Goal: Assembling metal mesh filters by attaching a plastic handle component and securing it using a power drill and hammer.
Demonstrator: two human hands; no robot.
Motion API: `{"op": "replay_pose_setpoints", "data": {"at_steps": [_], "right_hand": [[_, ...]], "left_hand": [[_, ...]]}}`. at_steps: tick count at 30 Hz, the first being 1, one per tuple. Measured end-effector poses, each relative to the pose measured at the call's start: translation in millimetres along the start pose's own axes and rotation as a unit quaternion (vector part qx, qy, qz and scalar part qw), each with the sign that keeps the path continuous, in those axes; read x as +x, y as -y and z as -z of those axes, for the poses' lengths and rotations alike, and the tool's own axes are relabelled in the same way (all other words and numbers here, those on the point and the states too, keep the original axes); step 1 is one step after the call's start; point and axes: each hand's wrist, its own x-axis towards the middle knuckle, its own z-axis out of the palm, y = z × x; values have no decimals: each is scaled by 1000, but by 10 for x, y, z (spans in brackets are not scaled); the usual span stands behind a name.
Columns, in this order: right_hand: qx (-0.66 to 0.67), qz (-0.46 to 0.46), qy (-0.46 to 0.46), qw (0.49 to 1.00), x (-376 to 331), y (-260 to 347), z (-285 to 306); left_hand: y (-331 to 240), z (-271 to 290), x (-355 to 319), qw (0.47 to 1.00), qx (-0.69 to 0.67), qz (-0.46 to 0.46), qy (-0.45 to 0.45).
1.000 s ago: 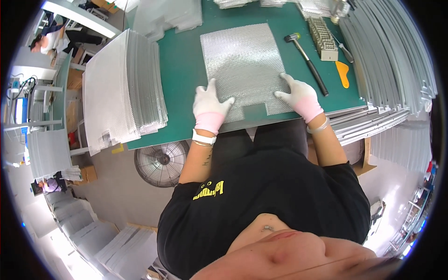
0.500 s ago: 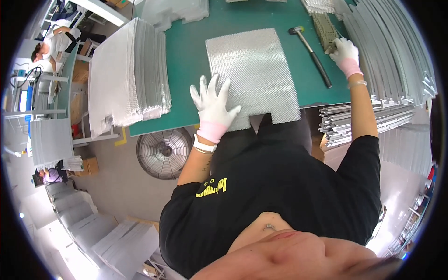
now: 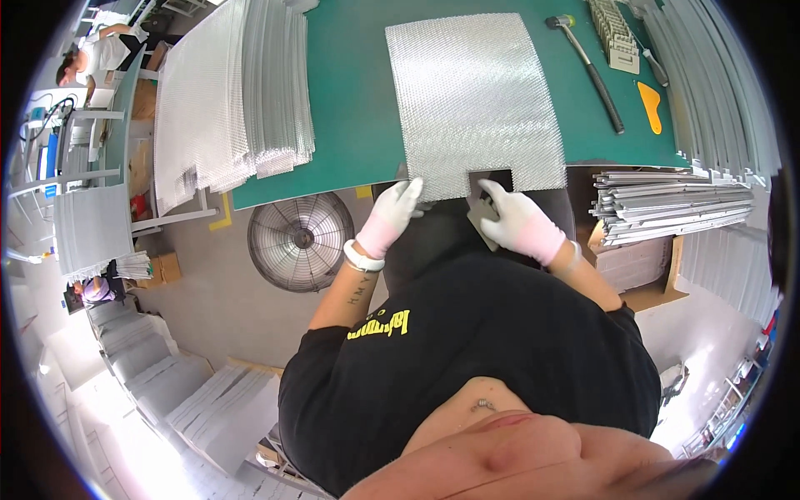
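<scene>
The gloved left hand [image 3: 392, 215] pinches the near edge of the silver mesh sheet [image 3: 475, 92]; the right hand [image 3: 521, 223] grips a small grey piece [image 3: 482, 218] at its notch. The sheet lies on the green table [image 3: 354, 100], hammer [image 3: 587, 67] at two o'clock, mesh stack [image 3: 229, 100] at nine.

The mesh sheet [image 3: 473, 96] looks like expanded metal, silvery and rough-textured, as does the stack of mesh sheets [image 3: 229, 100]. The mat [image 3: 354, 100] is matt green and smooth. Both hands wear knitted cloth gloves [image 3: 521, 223].
</scene>
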Motion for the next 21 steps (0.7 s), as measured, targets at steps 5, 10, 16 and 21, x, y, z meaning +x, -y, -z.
{"op": "replay_pose_setpoints", "data": {"at_steps": [5,10,16,21], "right_hand": [[-95,-69,70,991,210,359,-54],[-53,-12,23,998,99,93,-36],[189,-117,74,972,-195,-554,-168],[772,-109,29,625,-194,-677,-520]], "left_hand": [[45,-296,48,995,-101,-4,14],[154,-288,31,984,-175,-8,28],[437,-412,-173,980,-179,-76,29],[297,-855,-14,960,-274,-25,51]]}}
